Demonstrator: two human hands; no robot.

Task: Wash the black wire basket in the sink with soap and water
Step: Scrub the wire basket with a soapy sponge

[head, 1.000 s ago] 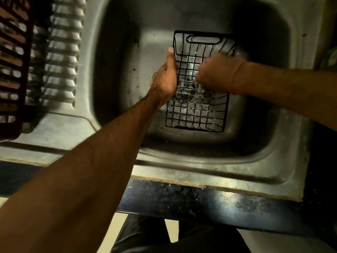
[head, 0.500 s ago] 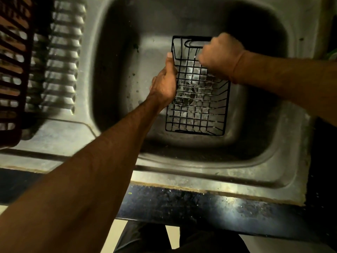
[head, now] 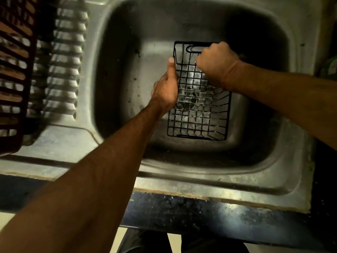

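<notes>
Currently, the black wire basket [head: 199, 99] sits inside the steel sink [head: 209, 172], positioned toward the right half of the basin and over the drain area, with its long axis running from the near wall toward the far wall. Its open grid shows wet, foamy patches on the basin floor beneath. The left hand [head: 166, 88] grips the basket's left long rim: the thumb lies straight along the upper wire, pointing to the far end, and the fingers curl under the rim out of sight. The right hand [head: 217, 64] is closed in a fist inside the basket at its far right corner, just beside the oval handle cut-out in the far end wall. Whether the fist holds a scrubber or sponge cannot be determined, since the knuckles hide the palm. Both forearms are bare; the left one crosses the near rim of the sink diagonally, and the right one enters over the right rim. On the ribbed draining board [head: 60, 73] at the left of the basin, a dark red slatted crate [head: 14, 70] stands at the far left edge. A dark desk edge [head: 200, 212] runs along the near side of the sink.
</notes>
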